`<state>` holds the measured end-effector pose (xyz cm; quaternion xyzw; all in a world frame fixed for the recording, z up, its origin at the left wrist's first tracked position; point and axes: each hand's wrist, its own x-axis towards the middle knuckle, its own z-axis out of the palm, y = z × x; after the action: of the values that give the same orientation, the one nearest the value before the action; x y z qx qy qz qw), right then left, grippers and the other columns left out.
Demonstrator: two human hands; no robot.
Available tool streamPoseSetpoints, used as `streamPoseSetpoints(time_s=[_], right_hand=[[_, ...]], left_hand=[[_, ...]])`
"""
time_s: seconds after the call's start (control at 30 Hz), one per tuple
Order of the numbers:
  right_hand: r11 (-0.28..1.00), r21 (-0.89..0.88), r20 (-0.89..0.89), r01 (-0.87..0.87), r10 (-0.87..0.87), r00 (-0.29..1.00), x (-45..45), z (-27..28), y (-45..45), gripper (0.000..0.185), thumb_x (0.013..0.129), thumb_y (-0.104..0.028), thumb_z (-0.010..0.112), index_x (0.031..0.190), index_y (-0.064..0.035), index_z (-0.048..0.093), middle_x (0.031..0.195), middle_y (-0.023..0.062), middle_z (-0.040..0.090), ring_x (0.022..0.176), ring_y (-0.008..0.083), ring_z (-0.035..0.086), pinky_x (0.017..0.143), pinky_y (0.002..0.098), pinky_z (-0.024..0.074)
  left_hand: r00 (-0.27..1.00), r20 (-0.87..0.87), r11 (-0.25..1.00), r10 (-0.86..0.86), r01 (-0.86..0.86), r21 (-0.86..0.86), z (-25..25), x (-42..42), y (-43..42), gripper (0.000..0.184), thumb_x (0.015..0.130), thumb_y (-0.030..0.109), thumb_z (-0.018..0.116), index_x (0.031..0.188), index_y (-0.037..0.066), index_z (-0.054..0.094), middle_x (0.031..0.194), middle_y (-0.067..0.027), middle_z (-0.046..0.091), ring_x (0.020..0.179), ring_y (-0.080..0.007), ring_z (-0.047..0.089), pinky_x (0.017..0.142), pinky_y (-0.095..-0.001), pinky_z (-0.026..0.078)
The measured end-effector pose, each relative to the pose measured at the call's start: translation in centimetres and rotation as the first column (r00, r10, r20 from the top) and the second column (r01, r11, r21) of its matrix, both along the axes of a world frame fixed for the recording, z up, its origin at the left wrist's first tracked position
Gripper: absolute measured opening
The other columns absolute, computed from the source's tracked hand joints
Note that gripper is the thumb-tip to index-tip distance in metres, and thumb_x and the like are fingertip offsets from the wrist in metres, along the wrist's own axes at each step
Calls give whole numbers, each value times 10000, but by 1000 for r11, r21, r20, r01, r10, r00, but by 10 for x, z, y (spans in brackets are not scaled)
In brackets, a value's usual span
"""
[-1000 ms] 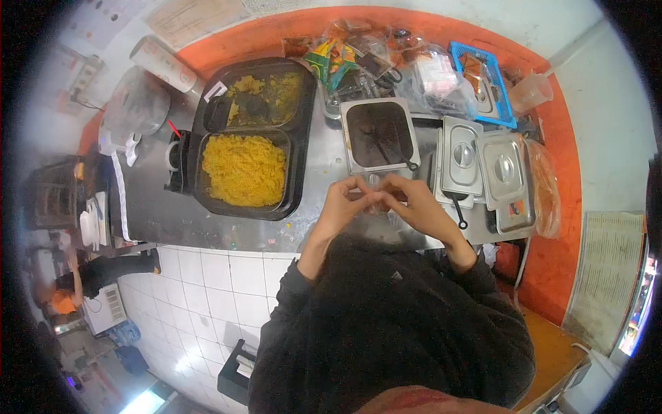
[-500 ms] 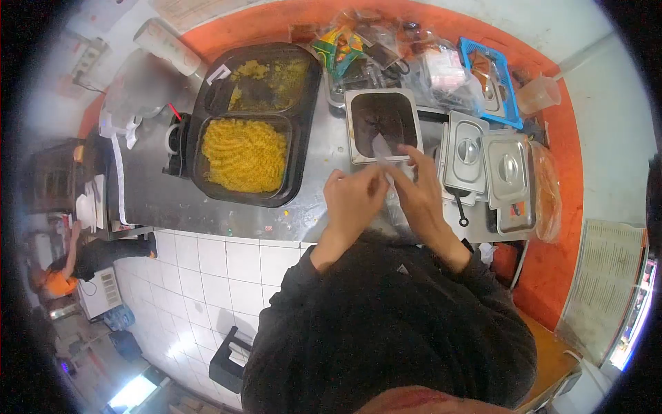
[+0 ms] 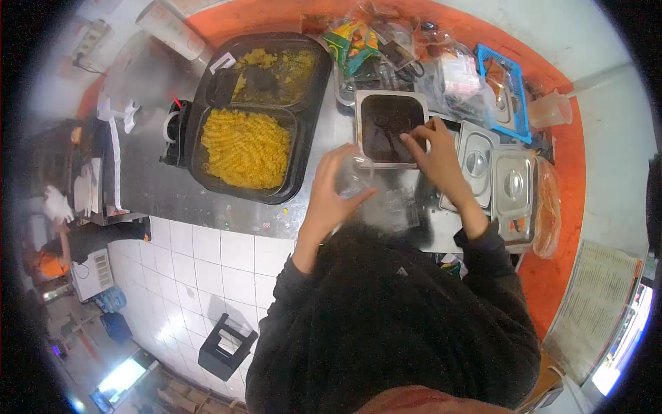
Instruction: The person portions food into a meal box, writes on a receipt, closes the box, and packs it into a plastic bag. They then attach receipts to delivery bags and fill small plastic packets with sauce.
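While left hand (image 3: 327, 199) holds blurred clear plastic (image 3: 354, 176) between curved fingers | right hand (image 3: 441, 164) over pan (image 3: 386, 131) | pinch unclear

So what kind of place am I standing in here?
Probably a small commercial kitchen or food stall: a steel counter holds a black tray of crumbly yellow food, a square metal pan of dark sauce, and steel lids with handles.

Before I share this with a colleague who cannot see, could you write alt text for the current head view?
A person's left hand holds a clear item while the right hand is over a metal pan with dark contents. Yellow food lies left, metal lids right.
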<state>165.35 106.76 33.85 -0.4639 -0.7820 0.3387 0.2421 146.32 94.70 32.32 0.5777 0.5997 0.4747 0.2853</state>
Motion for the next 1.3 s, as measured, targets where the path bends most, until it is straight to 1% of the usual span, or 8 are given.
streamPoseSetpoints(time_s=[0.13, 0.2, 0.33, 0.53, 0.73, 0.83, 1.0, 1.3], right_hand=[[965, 181, 497, -189, 76, 864, 4, -58, 28, 190, 706, -160, 706, 811, -17, 640, 950, 156, 511, 907, 301, 531, 745, 413, 453], [952, 181, 663, -245, 66, 745, 1, -59, 25, 135, 714, -140, 649, 803, -39, 639, 961, 132, 529, 940, 283, 541, 769, 407, 460], [901, 348, 701, -258, -68, 710, 0, -38, 35, 113, 740, -128, 586, 820, -71, 642, 930, 82, 550, 950, 240, 542, 789, 360, 443], [524, 521, 757, -673, 80, 648, 23, -56, 56, 197, 758, -143, 552, 928, -141, 653, 896, 12, 564, 920, 187, 533, 787, 344, 390], [744, 141, 724, -653, 372, 581, 36, -37, 42, 222, 765, -177, 597, 976, -181, 664, 927, -8, 590, 919, 164, 532, 798, 357, 366], [823, 193, 520, -534, 376, 767, 44, -34, 40, 137, 784, -162, 630, 909, -146, 683, 753, 7, 559, 802, 180, 534, 789, 347, 341], [912, -344, 45, -225, 255, 966, 61, -39, 41, 181, 855, -177, 592, 962, -72, 694, 823, 87, 657, 737, 164, 581, 727, 307, 409], [960, -274, -135, -64, 27, 990, 76, -25, 15, 222, 883, -157, 586, 1014, 5, 662, 736, 32, 600, 690, 87, 488, 630, 247, 395]], left_hand=[[928, 373, 997, -13, 40, -66, -18, -15, -10, 627, 693, 149, 756, 1241, 27, 477, 1270, -108, 502, 1179, -221, 478, 1018, -377, 336], [707, 707, 999, 10, 15, -29, -19, -17, -17, 612, 766, 273, 714, 1249, -12, 468, 1238, -108, 514, 1139, -196, 489, 1002, -363, 339], [702, 712, 997, 10, 43, -57, -45, -26, -26, 614, 846, 396, 604, 1258, -34, 453, 1236, -131, 502, 1114, -211, 503, 986, -351, 344], [780, 621, 996, 81, -43, -75, -27, -19, -13, 574, 859, 424, 561, 1224, -14, 491, 1183, -105, 495, 1093, -194, 466, 966, -325, 317], [863, 499, 996, 82, -94, -2, -20, -22, -7, 525, 797, 367, 623, 1156, -10, 555, 1160, -79, 515, 1008, -164, 455, 909, -292, 322], [843, 533, 996, 75, -91, 4, -16, -20, -6, 543, 780, 358, 646, 1169, -9, 555, 1146, -77, 543, 982, -157, 462, 909, -293, 327], [811, 583, 990, 45, -114, 83, -1, -16, -1, 605, 723, 258, 721, 1232, -4, 525, 1131, -77, 562, 928, -137, 463, 891, -291, 344], [920, 390, 979, 34, -108, 171, 8, -9, 32, 615, 641, 53, 770, 1211, 13, 541, 1083, -65, 569, 935, -133, 483, 882, -274, 373]])
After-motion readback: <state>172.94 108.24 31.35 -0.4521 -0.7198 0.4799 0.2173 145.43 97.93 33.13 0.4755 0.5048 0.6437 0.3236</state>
